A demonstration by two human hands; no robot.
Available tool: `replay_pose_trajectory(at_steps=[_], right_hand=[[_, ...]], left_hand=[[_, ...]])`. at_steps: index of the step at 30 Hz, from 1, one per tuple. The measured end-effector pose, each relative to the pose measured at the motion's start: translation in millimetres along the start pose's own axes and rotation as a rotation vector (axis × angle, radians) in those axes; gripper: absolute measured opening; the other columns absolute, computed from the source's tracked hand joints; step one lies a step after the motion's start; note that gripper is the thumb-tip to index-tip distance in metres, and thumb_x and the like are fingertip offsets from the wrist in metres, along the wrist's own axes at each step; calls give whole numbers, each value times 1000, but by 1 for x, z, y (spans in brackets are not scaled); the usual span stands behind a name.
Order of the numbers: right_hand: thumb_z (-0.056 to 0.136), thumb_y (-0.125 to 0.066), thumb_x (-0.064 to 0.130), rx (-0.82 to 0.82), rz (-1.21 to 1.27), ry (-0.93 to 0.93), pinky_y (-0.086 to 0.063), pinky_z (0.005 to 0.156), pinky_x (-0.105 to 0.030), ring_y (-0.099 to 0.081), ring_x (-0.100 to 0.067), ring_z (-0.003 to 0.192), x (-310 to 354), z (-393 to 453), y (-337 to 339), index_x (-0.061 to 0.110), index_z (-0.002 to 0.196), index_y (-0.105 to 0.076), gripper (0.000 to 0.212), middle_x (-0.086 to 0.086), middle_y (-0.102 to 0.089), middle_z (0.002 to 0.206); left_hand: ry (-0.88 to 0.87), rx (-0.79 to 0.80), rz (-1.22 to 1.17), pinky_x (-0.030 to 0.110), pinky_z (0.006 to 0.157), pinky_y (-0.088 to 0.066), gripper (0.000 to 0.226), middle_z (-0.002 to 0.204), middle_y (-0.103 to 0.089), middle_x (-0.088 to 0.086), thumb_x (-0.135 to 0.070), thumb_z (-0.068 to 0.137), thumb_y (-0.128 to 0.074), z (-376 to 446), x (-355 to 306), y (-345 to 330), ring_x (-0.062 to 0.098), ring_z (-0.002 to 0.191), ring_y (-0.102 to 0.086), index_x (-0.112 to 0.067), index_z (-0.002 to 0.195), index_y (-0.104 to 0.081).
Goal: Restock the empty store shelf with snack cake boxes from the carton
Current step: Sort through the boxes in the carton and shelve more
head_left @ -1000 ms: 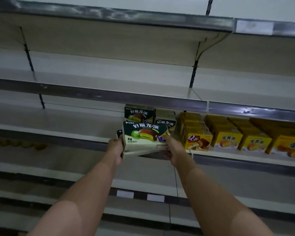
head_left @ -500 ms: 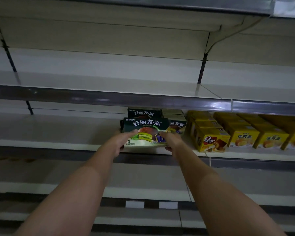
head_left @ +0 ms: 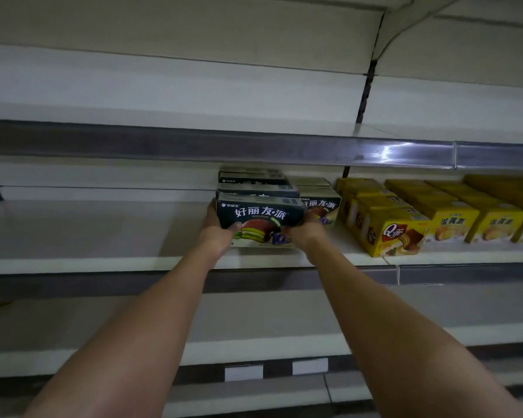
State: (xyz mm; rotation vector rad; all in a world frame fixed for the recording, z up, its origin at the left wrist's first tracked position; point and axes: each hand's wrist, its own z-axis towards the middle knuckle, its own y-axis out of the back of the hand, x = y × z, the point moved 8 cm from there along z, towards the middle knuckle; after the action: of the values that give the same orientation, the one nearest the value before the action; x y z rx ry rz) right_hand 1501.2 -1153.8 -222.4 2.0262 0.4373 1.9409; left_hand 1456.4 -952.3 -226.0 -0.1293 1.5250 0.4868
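Note:
A dark green snack cake box [head_left: 260,214] stands on the white shelf [head_left: 103,233], its printed front facing me. My left hand [head_left: 216,233] grips its left end with the thumb on the front. My right hand [head_left: 307,232] grips its right end. Two more dark green boxes [head_left: 254,179] line up behind it, and another dark green box [head_left: 322,203] stands just to its right. The carton is out of view.
Yellow snack boxes [head_left: 396,232] fill the same shelf to the right in several rows. A shelf with a grey price rail [head_left: 194,146] hangs close above. Lower shelves with white label tags [head_left: 243,373] lie beneath my arms.
Both hands have pushed the dark green box from the shelf's front edge inward onto the shelf, in front of the other green boxes. My view has moved closer and up.

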Motion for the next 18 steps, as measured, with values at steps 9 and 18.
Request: replay_pose_trajectory(at_steps=[9, 18], right_hand=[[82, -71, 22, -28, -257, 23, -48, 93, -35, -57, -23, 106, -6, 23, -17, 21, 124, -53, 46, -7, -61, 122], [84, -66, 9, -137, -47, -57, -44, 101, -39, -53, -31, 120, 1, 44, -28, 13, 136, -43, 57, -16, -54, 133]], left_hand=[[-43, 72, 507, 42, 101, -44, 100, 133, -53, 9, -8, 71, -80, 27, 18, 6, 29, 119, -53, -27, 149, -20], [-99, 5, 554, 43, 99, -45, 89, 129, -53, 16, -6, 75, -75, 56, 13, 2, 35, 118, -52, -23, 147, -25]])
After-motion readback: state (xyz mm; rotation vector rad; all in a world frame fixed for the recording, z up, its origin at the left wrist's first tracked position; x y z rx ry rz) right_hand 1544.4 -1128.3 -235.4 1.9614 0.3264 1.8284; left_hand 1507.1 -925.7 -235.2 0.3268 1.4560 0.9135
